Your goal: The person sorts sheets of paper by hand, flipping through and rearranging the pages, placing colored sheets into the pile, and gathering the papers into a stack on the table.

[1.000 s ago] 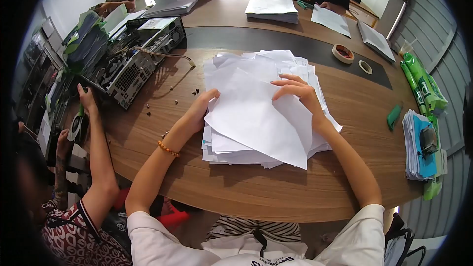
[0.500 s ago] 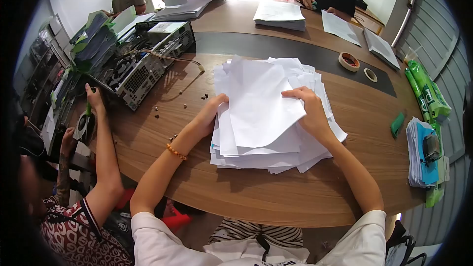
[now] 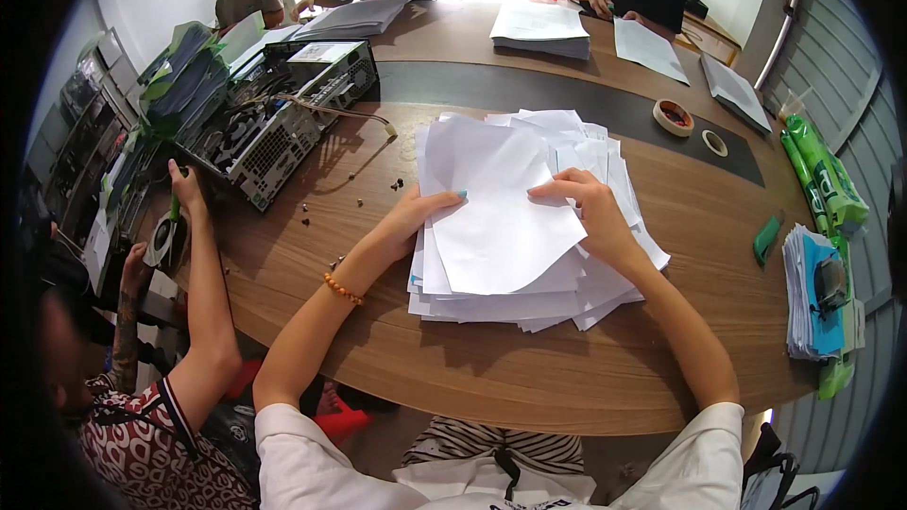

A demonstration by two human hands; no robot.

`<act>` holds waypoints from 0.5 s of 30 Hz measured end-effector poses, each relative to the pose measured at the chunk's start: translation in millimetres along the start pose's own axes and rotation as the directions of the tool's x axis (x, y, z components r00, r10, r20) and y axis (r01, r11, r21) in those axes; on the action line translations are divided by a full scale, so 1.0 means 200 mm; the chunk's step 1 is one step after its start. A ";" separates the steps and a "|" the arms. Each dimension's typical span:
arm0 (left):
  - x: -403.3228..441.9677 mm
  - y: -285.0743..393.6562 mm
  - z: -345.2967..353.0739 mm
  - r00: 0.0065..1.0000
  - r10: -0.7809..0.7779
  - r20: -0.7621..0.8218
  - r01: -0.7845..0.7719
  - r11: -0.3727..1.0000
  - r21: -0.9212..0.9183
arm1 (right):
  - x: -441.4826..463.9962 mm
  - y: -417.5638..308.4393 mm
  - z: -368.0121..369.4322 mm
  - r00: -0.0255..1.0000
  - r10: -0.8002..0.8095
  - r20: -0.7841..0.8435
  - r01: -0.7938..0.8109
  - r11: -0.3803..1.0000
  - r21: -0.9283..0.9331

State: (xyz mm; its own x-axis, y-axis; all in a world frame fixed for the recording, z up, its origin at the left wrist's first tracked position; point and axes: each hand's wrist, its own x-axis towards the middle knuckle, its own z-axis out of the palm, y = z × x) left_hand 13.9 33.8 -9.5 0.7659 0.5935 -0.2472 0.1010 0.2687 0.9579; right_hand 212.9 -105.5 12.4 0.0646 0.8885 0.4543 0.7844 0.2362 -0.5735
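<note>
A loose, uneven pile of white paper (image 3: 529,306) lies on the brown wooden table in front of me. On top, a slightly curled white sheet (image 3: 496,227) is lifted at its lower right corner. My left hand (image 3: 423,212) closes on the sheet's left edge, thumb on top and the other fingers hidden beneath. From the other side, my right hand (image 3: 588,208) pinches the sheet's right edge between thumb and fingers. Whether either hand holds more than one sheet cannot be made out.
An opened computer case (image 3: 293,123) stands at left, with small screws (image 3: 305,221) scattered nearby. Beside it, a co-worker's hand (image 3: 184,189) grips a green-handled tool. Tape rolls (image 3: 673,118), paper stacks (image 3: 539,30) and green packages (image 3: 822,179) are around the table. Other people sit opposite.
My left thumb has moved inward from the edge onto the top sheet. My right hand has shifted slightly left. Across the table, a person has lowered the papers they held up.
</note>
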 end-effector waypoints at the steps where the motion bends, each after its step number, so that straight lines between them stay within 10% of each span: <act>1: 0.00 0.00 0.00 1.000 0.012 -0.008 -0.012 1.000 -0.007 | 0.01 0.01 -0.01 1.000 0.020 -0.008 -0.020 0.999 0.027; 6: -0.02 0.00 0.02 0.998 0.037 -0.047 -0.039 0.999 -0.032 | 0.02 0.17 -0.21 0.974 0.225 -0.039 -0.228 0.967 -0.111; 8: -0.01 0.00 0.01 0.998 0.030 -0.049 -0.031 0.999 -0.027 | 0.00 0.20 -0.30 0.909 0.398 -0.125 -0.385 0.686 -0.618; 15: -0.01 0.00 0.01 0.999 0.026 -0.042 -0.027 0.999 -0.020 | -0.02 0.36 -0.41 0.726 0.646 0.237 -0.610 0.763 -0.212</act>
State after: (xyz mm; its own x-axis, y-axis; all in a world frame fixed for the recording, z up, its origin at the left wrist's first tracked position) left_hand 14.0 30.3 -8.8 0.7412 0.6315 -0.2279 0.0673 0.2678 0.9611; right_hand 319.1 -124.7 25.2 0.4073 0.8907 -0.2021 0.6902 -0.4451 -0.5705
